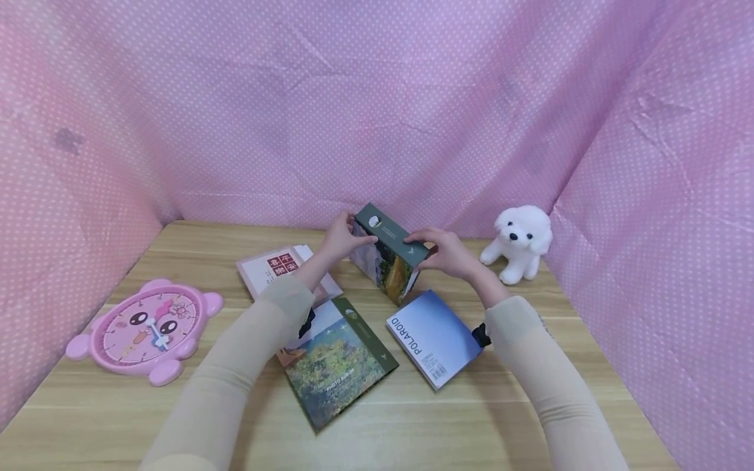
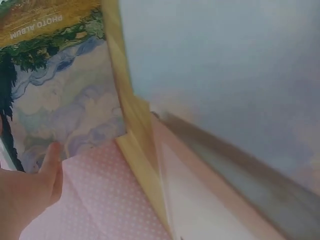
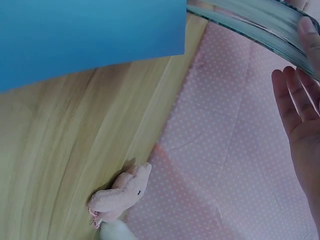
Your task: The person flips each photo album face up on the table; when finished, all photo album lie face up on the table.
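Okay, looks partway on the pale wood-grain table (image 1: 448, 432): got a thick, green-spined, painting-covered photo album (image 1: 389, 252) stood on edge, spine up, near the back, not yet released. Flat, maybe remaining: green-banded garden-print photo album (image 1: 338, 366), pink-edged white book with red square stamp (image 1: 277, 265), blue-white square Polaroid book (image 1: 436, 347). Tight toward back edge; more room in front, some right, before white plush dog (image 1: 520, 242). Gripped far-left by left hand (image 1: 341, 241), near-right by right hand (image 1: 446, 252); can't tell whether resting on wood.

Curtained booth (image 1: 665, 196), pink dotted cloth (image 1: 377, 118), wooden table (image 1: 424, 435)
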The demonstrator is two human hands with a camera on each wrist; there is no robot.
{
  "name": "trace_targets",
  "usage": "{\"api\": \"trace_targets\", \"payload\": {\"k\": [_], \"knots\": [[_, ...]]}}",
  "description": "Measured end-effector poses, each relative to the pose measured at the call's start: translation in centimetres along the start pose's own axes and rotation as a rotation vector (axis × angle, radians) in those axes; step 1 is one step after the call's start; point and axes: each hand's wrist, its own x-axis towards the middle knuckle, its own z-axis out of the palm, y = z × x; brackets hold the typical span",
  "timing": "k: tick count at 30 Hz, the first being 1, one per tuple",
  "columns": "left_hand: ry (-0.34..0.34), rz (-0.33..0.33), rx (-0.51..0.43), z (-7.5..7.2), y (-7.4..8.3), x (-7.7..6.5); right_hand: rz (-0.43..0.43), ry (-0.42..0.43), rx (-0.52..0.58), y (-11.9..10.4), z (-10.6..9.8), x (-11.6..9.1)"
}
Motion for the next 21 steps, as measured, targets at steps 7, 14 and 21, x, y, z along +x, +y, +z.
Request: {"api": "trace_targets", "payload": {"k": [7, 14, 21], "knots": [[-0.007, 0.003, -0.049, 0.45, -0.13, 0.11, -0.006, 0.010, -0.026, -0.27, -0.05, -0.04], [-0.021, 0.018, -0.086, 0.36, -0.49, 0.43, -0.012, 0.006, 0.001, -0.46, 0.29, 0.18], [-0.049, 0.016, -0.113, -0.03, -0.82, 0.53, -0.002, -0.033, 0.068, -0.81, 0.70, 0.31]]}}
